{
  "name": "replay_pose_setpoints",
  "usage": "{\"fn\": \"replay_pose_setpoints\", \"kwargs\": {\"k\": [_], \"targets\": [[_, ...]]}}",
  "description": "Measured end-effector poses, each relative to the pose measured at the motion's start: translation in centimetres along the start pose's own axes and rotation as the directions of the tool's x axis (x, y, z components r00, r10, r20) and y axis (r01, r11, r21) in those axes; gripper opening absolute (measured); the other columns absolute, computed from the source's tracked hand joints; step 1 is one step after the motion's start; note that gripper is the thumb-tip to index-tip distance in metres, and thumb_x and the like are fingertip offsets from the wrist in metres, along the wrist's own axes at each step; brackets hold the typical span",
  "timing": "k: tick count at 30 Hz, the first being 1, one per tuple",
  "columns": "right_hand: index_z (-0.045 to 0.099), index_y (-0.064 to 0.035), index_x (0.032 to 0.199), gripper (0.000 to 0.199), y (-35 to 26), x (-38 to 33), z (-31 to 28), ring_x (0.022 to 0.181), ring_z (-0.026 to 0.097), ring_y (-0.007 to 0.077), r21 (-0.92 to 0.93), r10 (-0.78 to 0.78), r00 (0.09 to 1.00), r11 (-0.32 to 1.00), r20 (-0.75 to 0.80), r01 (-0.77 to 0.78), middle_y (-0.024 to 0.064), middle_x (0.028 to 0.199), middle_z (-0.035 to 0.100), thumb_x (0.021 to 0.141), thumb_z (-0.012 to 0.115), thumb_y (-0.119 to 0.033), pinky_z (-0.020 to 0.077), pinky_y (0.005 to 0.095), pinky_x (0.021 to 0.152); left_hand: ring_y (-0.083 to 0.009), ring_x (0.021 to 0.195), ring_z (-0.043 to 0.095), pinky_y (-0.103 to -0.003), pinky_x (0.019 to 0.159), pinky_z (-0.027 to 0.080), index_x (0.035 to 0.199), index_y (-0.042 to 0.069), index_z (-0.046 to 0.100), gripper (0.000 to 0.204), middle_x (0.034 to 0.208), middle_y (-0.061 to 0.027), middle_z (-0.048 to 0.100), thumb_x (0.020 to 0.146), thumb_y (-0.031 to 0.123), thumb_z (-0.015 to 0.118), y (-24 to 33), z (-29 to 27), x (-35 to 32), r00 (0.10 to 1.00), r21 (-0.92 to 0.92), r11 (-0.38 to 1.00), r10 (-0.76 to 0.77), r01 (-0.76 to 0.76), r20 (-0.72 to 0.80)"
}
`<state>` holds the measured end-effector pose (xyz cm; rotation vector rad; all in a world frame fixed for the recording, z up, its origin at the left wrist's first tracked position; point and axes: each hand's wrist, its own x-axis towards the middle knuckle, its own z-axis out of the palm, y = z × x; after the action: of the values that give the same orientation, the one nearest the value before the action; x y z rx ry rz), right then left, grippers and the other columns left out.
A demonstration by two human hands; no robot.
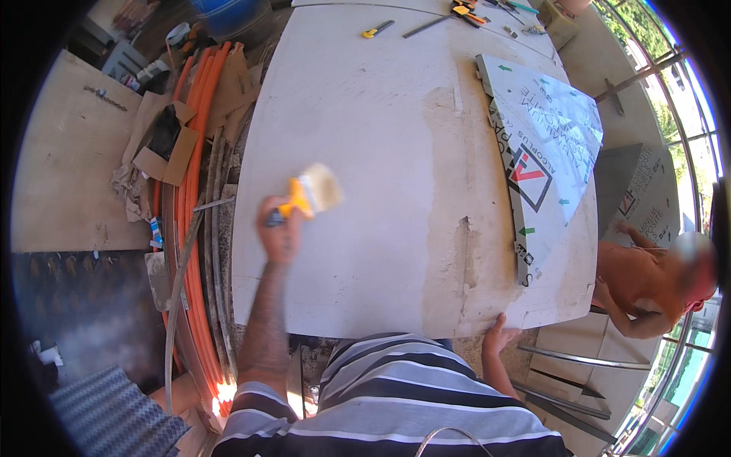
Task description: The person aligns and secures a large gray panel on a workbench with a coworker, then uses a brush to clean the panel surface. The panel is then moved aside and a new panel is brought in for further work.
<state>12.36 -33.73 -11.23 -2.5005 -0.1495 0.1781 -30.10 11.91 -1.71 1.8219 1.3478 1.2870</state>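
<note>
A wide paintbrush with a yellow-and-black handle and pale bristles [326, 189] is gripped in my left hand [280, 228], over the left part of a large white work table [358, 122]. The bristles look slightly blurred. At the table's near edge, right of my body, my right hand [499, 337] rests with its thumb up on the edge; its other fingers are mostly hidden. Beyond that hand lies a folded panel piece [544, 145] in printed protective film, with raised edges along its left side.
A utility knife [378, 30] and clamps [461, 14] lie at the table's far end. Orange pipes [199, 183] and metal strips run along the left side, near an open cardboard box [169, 156]. Another person [636, 282] is close to the table's right side, beside metal bars [586, 358].
</note>
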Motion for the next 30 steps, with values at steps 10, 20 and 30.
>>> {"fn": "replay_pose_setpoints", "kwargs": {"k": [10, 20, 30], "targets": [[0.025, 0.0153, 0.156, 0.093, 0.3, 0.0, 0.7, 0.143, 0.04, 0.0497, 0.013, -0.093, 0.994, 0.995, -0.048, 0.094, 0.0379, 0.152, 0.036, 0.102, 0.067, -0.047, 0.0308, 0.0551, 0.121, -0.0236, 0.087, 0.075, -0.039, 0.075, 0.061, 0.096, 0.002, 0.065, 0.008, 0.095, -0.0111, 0.072, 0.094, 0.005, 0.072, 6.7, -14.8, -1.0, 0.933, 0.305, 0.925, -0.118, 0.228, -0.341], [0.02, 0.0118, 0.155, 0.092, 1.3, 2.3, 1.3, 0.138, 0.049, 0.0449, 0.125, -0.045, 0.999, 0.991, -0.009, 0.046, 0.0362, 0.153, 0.041, 0.103, 0.067, -0.047, 0.0393, 0.0509, 0.118, -0.0361, 0.094, 0.072, -0.042, 0.082, 0.058, 0.107, 0.006, 0.069, 0.019, 0.102, -0.0166, 0.072, 0.089, 0.006, 0.077, 17.5, 9.3, -17.3, 0.808, -0.371, 0.903, 0.045, 0.219, 0.587], [0.02, 0.0096, 0.156, 0.095, 0.4, 0.1, 1.4, 0.133, 0.055, 0.0422, 0.184, 0.032, 0.999, 0.983, -0.028, -0.026, 0.0351, 0.15, 0.046, 0.101, 0.072, -0.049, 0.0439, 0.0513, 0.113, -0.0236, 0.087, 0.067, -0.036, 0.078, 0.054, 0.097, 0.001, 0.063, 0.008, 0.095, -0.0129, 0.065, 0.09, -0.002, 0.066, 8.9, -27.4, -11.6, 0.962, 0.929, 0.323, -0.254, 0.178, -0.096]]}}
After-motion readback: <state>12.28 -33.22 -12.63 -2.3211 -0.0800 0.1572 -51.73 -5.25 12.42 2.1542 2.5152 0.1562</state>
